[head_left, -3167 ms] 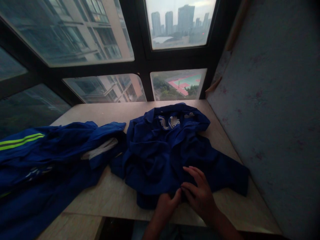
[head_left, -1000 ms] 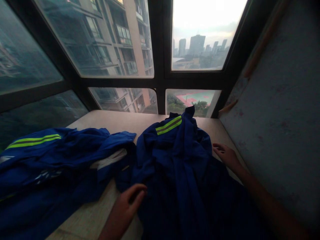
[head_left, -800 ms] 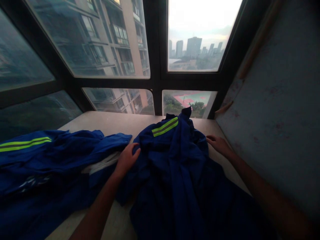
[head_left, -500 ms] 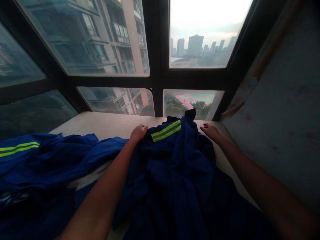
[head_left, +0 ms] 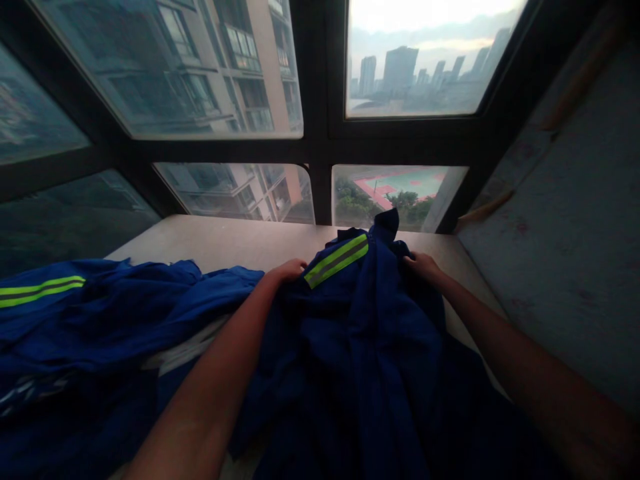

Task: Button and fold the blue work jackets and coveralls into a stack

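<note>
A dark blue jacket (head_left: 385,320) with a yellow-green and grey reflective stripe lies crumpled in front of me, its collar standing up near the window. My left hand (head_left: 291,270) is closed on the jacket's fabric, just left of the stripe. On the other side, my right hand (head_left: 421,265) grips the cloth at the right of the collar, fingertips partly hidden by folds. To the left, a second blue garment (head_left: 150,307) with a similar stripe lies in folds, beside my left forearm.
The pale sill (head_left: 225,241) runs under the garments to dark window frames (head_left: 317,150). A patterned wall (head_left: 565,267) rises at the right. Through the glass are buildings, trees and a sports court. Some whitish cloth (head_left: 193,347) shows between the garments.
Both hands have moved inward onto the jacket and closed on its fabric. The reflective stripe now tilts more steeply, and the view has shifted slightly.
</note>
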Motion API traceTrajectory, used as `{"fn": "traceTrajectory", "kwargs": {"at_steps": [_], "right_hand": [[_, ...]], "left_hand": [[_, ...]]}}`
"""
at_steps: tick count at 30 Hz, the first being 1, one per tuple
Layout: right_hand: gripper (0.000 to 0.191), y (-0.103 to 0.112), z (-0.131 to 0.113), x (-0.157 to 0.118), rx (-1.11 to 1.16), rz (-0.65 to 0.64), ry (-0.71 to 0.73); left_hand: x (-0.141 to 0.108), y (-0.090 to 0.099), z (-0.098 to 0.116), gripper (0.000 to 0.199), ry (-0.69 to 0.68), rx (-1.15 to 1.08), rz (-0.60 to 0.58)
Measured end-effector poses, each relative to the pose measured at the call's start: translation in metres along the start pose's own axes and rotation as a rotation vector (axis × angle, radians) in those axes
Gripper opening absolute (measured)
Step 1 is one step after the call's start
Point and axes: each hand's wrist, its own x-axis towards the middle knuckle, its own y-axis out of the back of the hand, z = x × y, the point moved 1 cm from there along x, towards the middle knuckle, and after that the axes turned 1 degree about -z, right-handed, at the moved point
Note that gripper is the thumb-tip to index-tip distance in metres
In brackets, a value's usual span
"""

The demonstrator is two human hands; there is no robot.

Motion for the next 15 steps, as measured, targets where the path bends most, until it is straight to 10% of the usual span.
{"fn": "traceTrajectory", "kwargs": {"at_steps": [6,15], "right_hand": [[0.03,0.07,-0.004,-0.066,-0.038,0.207,0.107],[0.02,0.251,-0.03,-0.18,0.145,0.736,0.269]], "left_hand": [[-0.077,0.015,0.014,0.023,-0.037,0.038,0.099],[-0.213,0.13,0.061,0.043,-0.208,-0.037,0.619]]}}
